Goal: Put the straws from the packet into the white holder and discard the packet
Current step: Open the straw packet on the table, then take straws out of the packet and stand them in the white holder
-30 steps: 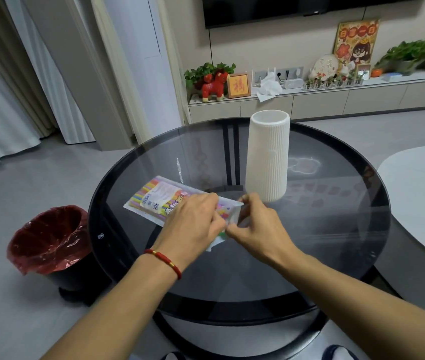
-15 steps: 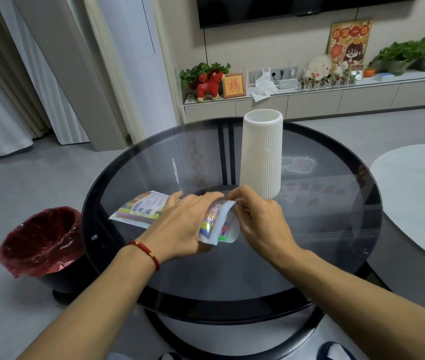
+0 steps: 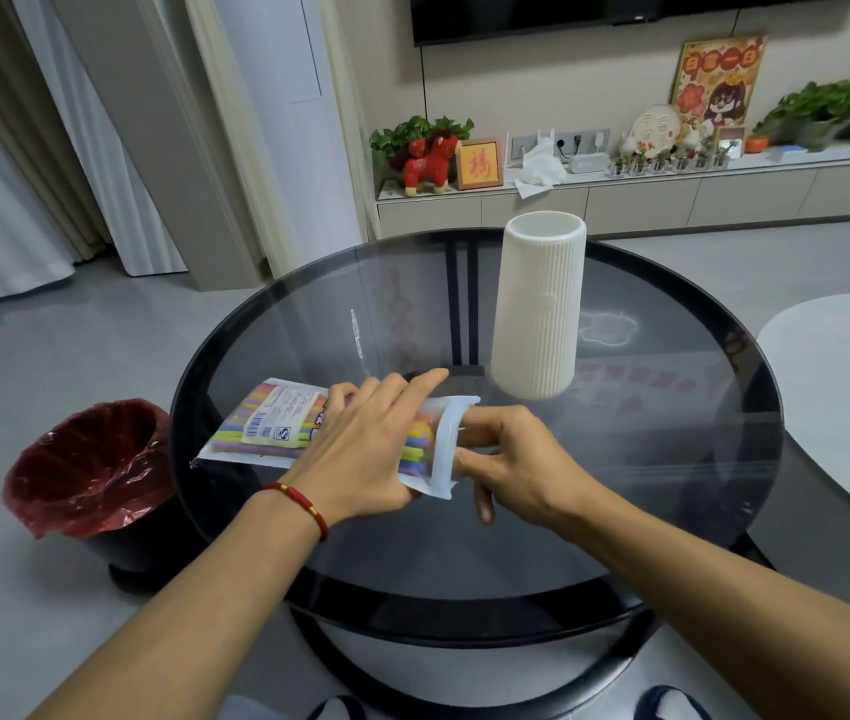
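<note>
The packet [image 3: 282, 426] of bright straws [image 3: 415, 441] is held up just over the round glass table [image 3: 672, 459], near its front. The left hand [image 3: 366, 454] lies on top of the packet, and its grip is curled around it. The right hand [image 3: 511, 465] is at the packet's open end, with fingers poking inside; I cannot tell if that grip has a straw. The white holder [image 3: 540, 309] stands upright just behind the hands. A bin with a red bag [image 3: 85, 470] sits on the floor to the left.
</note>
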`<state>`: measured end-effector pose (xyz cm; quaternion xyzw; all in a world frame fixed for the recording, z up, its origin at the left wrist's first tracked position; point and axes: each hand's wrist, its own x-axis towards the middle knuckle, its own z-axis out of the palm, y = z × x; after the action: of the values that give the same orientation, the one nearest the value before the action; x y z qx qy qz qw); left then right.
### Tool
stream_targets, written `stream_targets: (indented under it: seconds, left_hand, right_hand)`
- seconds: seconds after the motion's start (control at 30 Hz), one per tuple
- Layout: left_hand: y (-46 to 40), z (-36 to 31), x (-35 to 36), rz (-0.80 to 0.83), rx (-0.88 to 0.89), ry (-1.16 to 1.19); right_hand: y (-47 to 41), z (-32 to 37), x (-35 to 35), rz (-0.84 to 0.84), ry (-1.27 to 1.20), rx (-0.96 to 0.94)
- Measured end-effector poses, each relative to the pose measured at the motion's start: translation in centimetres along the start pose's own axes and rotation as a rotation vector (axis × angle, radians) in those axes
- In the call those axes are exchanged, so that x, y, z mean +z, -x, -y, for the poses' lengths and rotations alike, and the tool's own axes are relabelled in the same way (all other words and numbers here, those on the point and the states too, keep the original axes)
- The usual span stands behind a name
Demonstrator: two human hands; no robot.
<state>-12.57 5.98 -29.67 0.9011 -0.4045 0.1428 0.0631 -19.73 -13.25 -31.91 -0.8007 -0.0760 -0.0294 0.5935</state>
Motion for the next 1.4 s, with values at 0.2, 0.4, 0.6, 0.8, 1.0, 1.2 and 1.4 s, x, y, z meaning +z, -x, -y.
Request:
stream_targets:
  seconds: [0.2,0.4,0.6,0.8,1.0,1.2,1.4]
  left_hand:
    - [-0.1,0.2,0.1,0.008,-0.109,-0.015]
    - [-0.2,0.5,0.1,0.086,-0.169,-0.049]
    - [-0.4,-0.2,0.4,0.126,-0.174,-0.075]
    - [0.3,0.8,0.2,0.273,-0.228,-0.075]
    - [0.1,-0.3,0.0,0.285,-0.175,0.168]
    - [-1.5,-2.3,1.0,0.199,-0.173,0.065]
    - [-2.1,-3.2,1.5,0.200,-0.207,0.014]
  right_hand:
    - [-0.4,0.0,-1.4,-0.188,-0.057,0.037]
    - [0.1,-0.6,-2.6,-0.238,-0.162,0.085]
    - [-0.4,-1.4,-1.8,-0.291,-0.081,0.028]
    - [-0.3,-1.1,-4.4,-0.384,-0.378,0.116]
    - [0.1,0.1,-5.5,-0.374,-0.651,0.156]
    - [0.1,1.5,-7.0,-0.385,-0.744,0.093]
    - [1.3,2.3,-8.1,-0.359,-0.887,0.080]
